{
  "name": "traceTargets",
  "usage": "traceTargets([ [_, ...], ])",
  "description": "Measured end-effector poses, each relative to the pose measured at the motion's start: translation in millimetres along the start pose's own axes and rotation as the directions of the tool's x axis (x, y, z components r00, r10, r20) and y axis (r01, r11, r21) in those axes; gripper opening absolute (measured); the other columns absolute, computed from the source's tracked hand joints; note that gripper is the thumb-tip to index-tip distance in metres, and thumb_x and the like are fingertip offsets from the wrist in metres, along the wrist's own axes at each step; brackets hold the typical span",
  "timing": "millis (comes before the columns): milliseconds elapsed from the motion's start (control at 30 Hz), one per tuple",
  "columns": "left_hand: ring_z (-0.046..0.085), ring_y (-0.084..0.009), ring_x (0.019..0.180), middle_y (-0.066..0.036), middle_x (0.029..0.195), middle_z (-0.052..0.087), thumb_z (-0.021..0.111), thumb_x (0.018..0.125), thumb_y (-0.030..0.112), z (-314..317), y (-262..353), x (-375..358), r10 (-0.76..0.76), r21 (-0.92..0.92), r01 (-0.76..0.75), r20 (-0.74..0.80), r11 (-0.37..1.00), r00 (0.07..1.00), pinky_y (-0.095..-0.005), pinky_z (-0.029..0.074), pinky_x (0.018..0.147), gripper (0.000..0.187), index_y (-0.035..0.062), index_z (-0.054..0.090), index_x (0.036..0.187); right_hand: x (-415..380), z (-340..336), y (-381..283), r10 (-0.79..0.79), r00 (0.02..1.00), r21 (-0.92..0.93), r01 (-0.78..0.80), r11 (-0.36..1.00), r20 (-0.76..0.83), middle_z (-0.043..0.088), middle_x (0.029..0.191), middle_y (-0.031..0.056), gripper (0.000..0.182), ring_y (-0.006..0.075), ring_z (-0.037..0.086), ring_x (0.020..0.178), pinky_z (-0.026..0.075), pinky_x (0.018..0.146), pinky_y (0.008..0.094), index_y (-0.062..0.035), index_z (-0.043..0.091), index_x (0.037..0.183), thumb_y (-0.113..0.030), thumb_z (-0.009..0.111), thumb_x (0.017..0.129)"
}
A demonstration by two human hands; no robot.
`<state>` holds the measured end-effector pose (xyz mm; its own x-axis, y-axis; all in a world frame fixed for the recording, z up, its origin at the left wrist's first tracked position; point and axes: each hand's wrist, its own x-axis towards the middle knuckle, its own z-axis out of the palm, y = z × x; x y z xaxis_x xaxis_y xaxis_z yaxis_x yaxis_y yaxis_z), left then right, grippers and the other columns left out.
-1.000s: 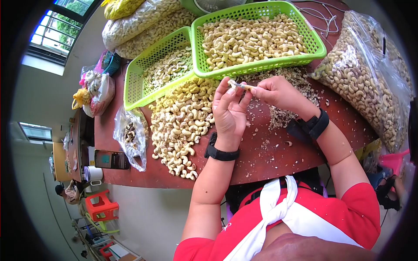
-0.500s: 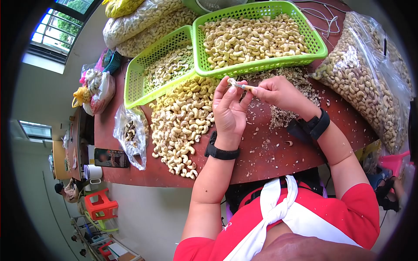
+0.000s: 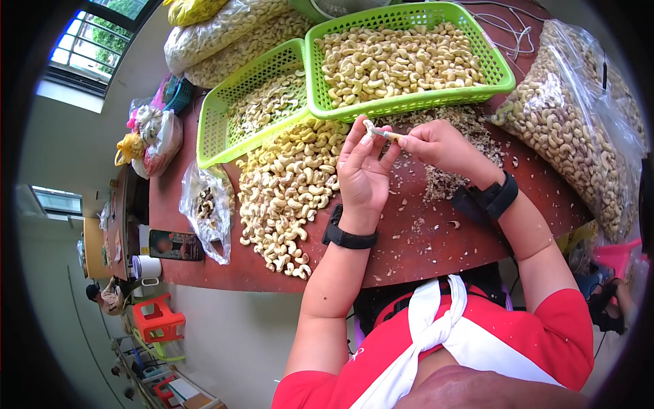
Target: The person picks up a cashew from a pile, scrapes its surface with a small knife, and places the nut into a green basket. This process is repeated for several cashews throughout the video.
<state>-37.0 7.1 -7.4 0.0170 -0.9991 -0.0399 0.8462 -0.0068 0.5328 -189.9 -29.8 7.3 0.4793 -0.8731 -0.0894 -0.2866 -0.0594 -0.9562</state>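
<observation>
Between the thumb and fingers of my left hand [image 3: 363, 174] is a cashew [image 3: 369, 127], held up in front of the large green basket [image 3: 409, 97]. My right hand [image 3: 439, 146] grips a small knife [image 3: 390, 135] by its light handle, and the metal tip touches the cashew or lies right beside it. Left of my left hand a heap of cashews [image 3: 279, 198] covers the red table [image 3: 409, 252]. Shell crumbs [image 3: 446, 180] are scattered under and around my right hand.
A smaller green basket [image 3: 212, 129] with cashews stands at the left. Big bags of cashews lie at the right [image 3: 572, 116] and the upper left [image 3: 238, 34]. Near the left edge are a plastic bag [image 3: 208, 218], a phone [image 3: 176, 245] and a white mug [image 3: 145, 267].
The cashew in my left hand looks turned more upright, and the fingers have shifted slightly. The whole view has moved a little; both hands keep their holds.
</observation>
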Motion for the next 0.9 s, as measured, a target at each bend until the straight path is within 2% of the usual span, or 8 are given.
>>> traceTargets([
  [233, 0.054, -0.0214, 0.095, -0.012, 0.098, 0.055, 0.05, 0.081, 0.003, -2.6, -1.9, 1.5, 0.008, 0.03, -0.008, 0.014, 1.0, 1.0, -0.0347, 0.051, 0.077, 0.033, 0.0053, 0.044, 0.114, -1.4, -0.3, -2.1, -0.011, 1.0, -0.009, 0.01, 1.0, -0.005, 0.043, 0.048, -0.0033, 0.036, 0.0044, 0.035, 0.045, 0.029, 0.04, 0.0234, 0.0001, 0.058, 0.065, -0.032, 0.054, 0.081],
  [300, 0.056, -0.0191, 0.092, -0.008, 0.093, 0.058, 0.052, 0.081, 0.003, -1.4, -1.6, 1.7, 0.008, 0.029, -0.008, -0.006, 1.0, 1.0, -0.0342, 0.053, 0.072, 0.029, 0.0071, 0.05, 0.109, -1.4, 0.2, -2.5, -0.001, 1.0, -0.009, 0.001, 1.0, -0.002, 0.043, 0.048, -0.0035, 0.036, 0.0044, 0.035, 0.045, 0.029, 0.04, 0.0233, 0.0002, 0.058, 0.065, -0.032, 0.054, 0.081],
  [700, 0.057, -0.0216, 0.09, -0.009, 0.094, 0.058, 0.051, 0.079, -0.001, -1.3, -1.0, -0.1, 0.004, 0.021, -0.005, 0.018, 1.0, 1.0, -0.0353, 0.052, 0.075, 0.028, 0.0032, 0.05, 0.107, -1.5, -1.6, -1.9, -0.011, 1.0, 0.022, 0.011, 1.0, 0.006, 0.043, 0.05, -0.0041, 0.036, 0.0038, 0.036, 0.047, 0.029, 0.041, 0.0219, -0.0009, 0.057, 0.063, -0.032, 0.054, 0.081],
  [900, 0.057, -0.02, 0.089, -0.009, 0.094, 0.057, 0.05, 0.079, -0.001, 0.3, 0.0, 0.0, -0.009, 0.031, 0.009, 0.004, 0.999, 1.0, -0.0352, 0.052, 0.075, 0.028, 0.0029, 0.05, 0.108, -2.4, -1.2, -2.7, 0.019, 1.0, 0.015, -0.02, 1.0, 0.016, 0.044, 0.051, -0.0042, 0.036, 0.0035, 0.036, 0.047, 0.03, 0.041, 0.0218, -0.001, 0.057, 0.064, -0.033, 0.055, 0.081],
])
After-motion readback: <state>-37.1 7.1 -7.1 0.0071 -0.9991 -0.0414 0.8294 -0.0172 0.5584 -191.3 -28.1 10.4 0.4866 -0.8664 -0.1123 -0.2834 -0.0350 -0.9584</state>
